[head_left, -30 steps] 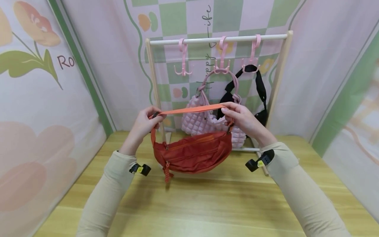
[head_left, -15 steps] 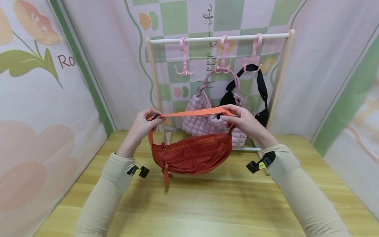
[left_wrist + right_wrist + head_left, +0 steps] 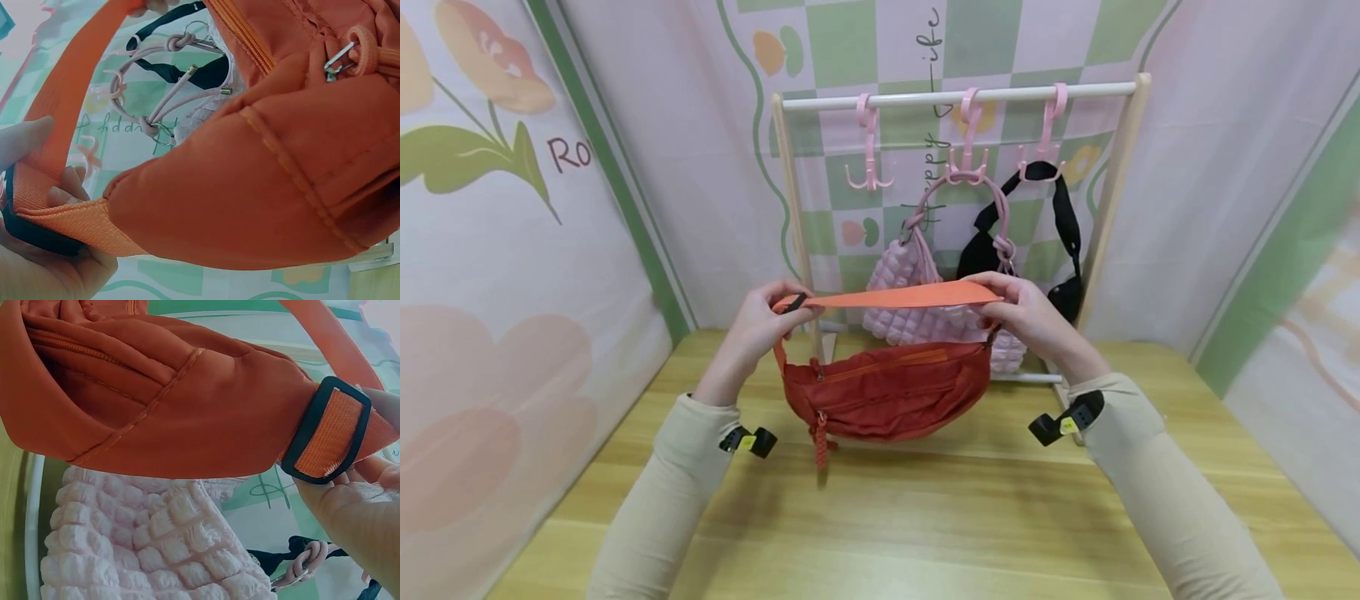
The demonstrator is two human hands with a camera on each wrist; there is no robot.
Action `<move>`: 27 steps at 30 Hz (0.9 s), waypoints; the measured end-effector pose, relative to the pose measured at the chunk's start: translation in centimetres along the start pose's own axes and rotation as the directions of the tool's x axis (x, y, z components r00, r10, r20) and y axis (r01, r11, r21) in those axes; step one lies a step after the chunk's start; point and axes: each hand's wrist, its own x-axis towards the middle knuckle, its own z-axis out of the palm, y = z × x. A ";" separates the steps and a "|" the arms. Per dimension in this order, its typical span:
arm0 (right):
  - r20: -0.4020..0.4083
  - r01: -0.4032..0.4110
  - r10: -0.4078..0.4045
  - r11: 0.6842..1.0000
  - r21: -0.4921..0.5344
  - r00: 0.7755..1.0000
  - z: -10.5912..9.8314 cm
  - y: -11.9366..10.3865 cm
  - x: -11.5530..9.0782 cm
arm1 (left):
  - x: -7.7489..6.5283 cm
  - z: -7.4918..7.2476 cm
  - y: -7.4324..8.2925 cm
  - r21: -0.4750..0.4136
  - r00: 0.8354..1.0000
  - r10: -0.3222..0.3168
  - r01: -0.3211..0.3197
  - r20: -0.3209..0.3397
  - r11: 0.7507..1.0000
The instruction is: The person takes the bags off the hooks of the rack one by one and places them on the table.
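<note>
A red-orange waist bag (image 3: pixel 887 392) hangs above the table from its orange strap (image 3: pixel 902 296), which is stretched between both hands. My left hand (image 3: pixel 763 321) pinches the strap's left end beside a black buckle (image 3: pixel 37 234). At the other end my right hand (image 3: pixel 1026 312) pinches the strap between thumb and fingers. A black rectangular buckle (image 3: pixel 328 431) shows close to the right fingers in the right wrist view. From the zipper on the bag's left side dangles a braided pull (image 3: pixel 821 442).
Behind stands a rack (image 3: pixel 955 98) with several-pronged pink hooks. Its left hook (image 3: pixel 870 158) carries nothing. A pink quilted bag (image 3: pixel 887 275) hangs from the middle hook (image 3: pixel 967 150), and a black bag (image 3: pixel 1063 217) from the right one. Beneath is a wooden table (image 3: pixel 880 517).
Both hands have come down slightly, the left shifting a little left and the right a little right. The strap between them has turned, showing more of its flat side.
</note>
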 end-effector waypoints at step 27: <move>-0.074 -0.048 0.066 0.973 0.227 0.995 0.7 1.9 -1.1 | -1.2 -0.5 -2.0 -0.039 0.999 0.022 -0.023 -0.038 0.999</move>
